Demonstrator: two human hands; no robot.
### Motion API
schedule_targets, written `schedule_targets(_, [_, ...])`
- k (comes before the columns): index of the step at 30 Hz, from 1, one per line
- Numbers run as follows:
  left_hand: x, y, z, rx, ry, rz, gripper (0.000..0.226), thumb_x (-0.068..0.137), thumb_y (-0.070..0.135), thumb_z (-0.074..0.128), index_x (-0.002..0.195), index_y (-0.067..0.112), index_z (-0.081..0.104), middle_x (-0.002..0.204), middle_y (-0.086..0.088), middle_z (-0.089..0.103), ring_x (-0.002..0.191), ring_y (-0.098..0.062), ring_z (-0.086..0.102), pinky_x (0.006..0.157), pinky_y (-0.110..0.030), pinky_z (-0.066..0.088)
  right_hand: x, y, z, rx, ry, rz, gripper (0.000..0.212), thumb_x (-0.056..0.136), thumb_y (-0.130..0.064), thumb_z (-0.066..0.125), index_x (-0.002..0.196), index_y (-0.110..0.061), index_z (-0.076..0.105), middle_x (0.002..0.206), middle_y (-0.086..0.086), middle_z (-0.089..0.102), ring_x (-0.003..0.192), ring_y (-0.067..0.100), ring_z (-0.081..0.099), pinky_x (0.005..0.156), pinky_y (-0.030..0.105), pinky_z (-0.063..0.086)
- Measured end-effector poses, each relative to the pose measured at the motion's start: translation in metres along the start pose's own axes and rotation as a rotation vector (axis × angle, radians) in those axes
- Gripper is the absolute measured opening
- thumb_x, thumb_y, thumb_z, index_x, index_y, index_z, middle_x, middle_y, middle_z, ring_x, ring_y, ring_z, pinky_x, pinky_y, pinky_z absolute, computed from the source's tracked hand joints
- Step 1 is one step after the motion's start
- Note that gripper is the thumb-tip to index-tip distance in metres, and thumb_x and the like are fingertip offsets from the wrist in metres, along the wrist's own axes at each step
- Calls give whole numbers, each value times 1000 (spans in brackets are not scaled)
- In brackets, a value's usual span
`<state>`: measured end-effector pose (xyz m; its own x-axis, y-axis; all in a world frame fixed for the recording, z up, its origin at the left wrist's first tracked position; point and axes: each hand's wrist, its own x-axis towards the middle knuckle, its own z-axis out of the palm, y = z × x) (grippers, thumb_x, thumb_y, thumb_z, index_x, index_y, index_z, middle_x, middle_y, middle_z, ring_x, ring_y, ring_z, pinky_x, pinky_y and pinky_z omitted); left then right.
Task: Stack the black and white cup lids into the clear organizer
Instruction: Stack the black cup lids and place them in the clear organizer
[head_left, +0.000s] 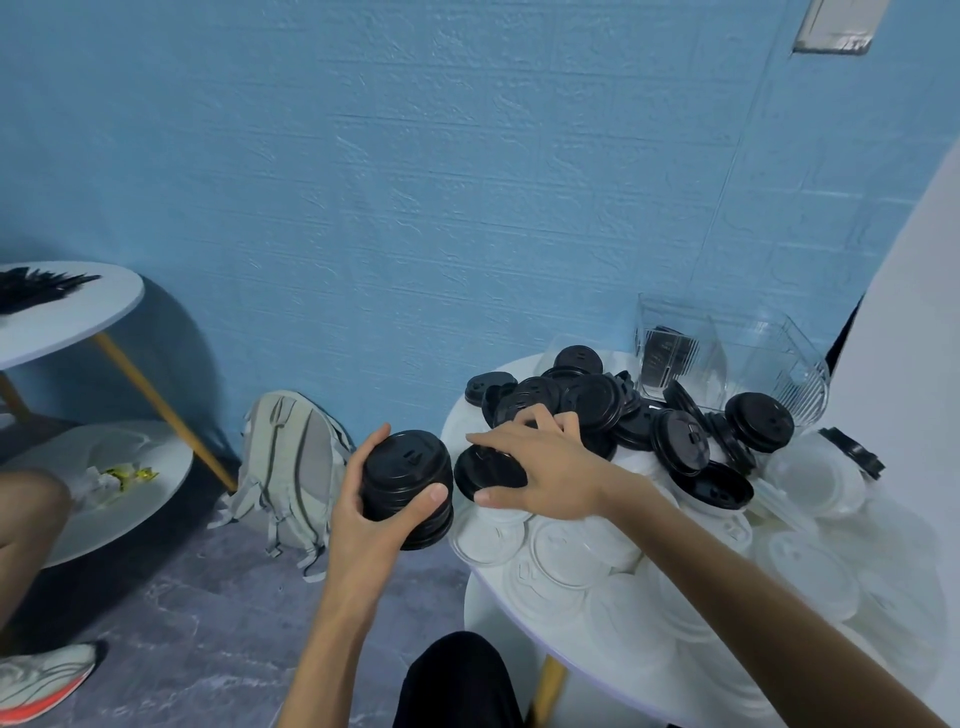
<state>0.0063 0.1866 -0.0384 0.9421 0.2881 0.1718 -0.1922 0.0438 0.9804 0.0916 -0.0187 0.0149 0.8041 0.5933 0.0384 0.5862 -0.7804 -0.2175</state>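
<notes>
A stack of black lids (407, 488) is held just left of centre by the left hand (371, 512), thumb and fingers curled round its sides, off the edge of the white round table (467, 410). Just beside it, the right hand (540, 470) is laid over a single black lid (485, 473) at the table's near-left rim; the thumb is stretched along the lid's lower edge and the fingers are bent over the top, though whether the lid is truly gripped or merely touched cannot be told, since its far side is hidden by the hand. A heap of loose black lids (623, 410) is piled at centre right, and white lids (571, 556) are spread below and to the right, their outlines hard to separate against the white tabletop. The clear organizer (753, 358) stands at the back of the table, right of centre, with something dark seen through its wall; its contents cannot be made out clearly. A blue textured wall (363, 182) fills the upper frame. A grey backpack (291, 467) is leaned at the wall's foot on a dark marbled floor (208, 623). At the left edge a second two-tier white table (78, 312) is cut off, as is a shoe (41, 680) at lower left.
</notes>
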Motion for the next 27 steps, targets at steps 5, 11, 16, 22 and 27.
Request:
schedule_targets(5, [-2, 3, 0, 23, 11, 2, 81, 62, 31, 91, 134, 47, 57, 124, 17, 68, 117, -6, 65, 105, -39, 52, -2, -5, -15, 218, 70, 67, 65, 93, -64, 55, 151, -39, 40, 139, -18, 52, 137, 9, 24, 111, 37, 10])
schedule_targets(11, [-7, 13, 15, 51, -71, 31, 89, 66, 17, 91, 143, 41, 53, 125, 18, 70, 115, 0, 66, 94, -20, 54, -8, -28, -31, 492, 182, -13, 60, 93, -60, 56, 148, -41, 44, 133, -24, 52, 136, 0, 30, 114, 29, 11])
schedule_targets(16, [-12, 23, 34, 88, -74, 65, 99, 73, -1, 87, 149, 42, 41, 117, 39, 65, 111, 14, 62, 85, -7, 49, -9, -44, -20, 565, 117, -74, 63, 87, -42, 78, 145, -33, 53, 130, -15, 51, 124, -6, 48, 110, 16, 34])
schedule_targets(22, [-15, 20, 45, 123, -40, 101, 93, 71, 1, 87, 144, 44, 47, 116, 36, 66, 110, 9, 64, 85, -10, 51, -17, -40, -11, 689, 1, -27, 81, 95, -42, 68, 160, -31, 22, 147, -13, 35, 136, -4, 38, 120, 28, 30])
schedule_targets(27, [-18, 20, 52, 73, -2, 89, 76, 70, 14, 93, 134, 36, 58, 111, 36, 67, 103, 11, 64, 85, -8, 49, -15, -20, -20, 646, -37, -15, 90, 87, -79, 45, 159, -41, 9, 152, -22, 40, 146, 5, 34, 124, 44, 23])
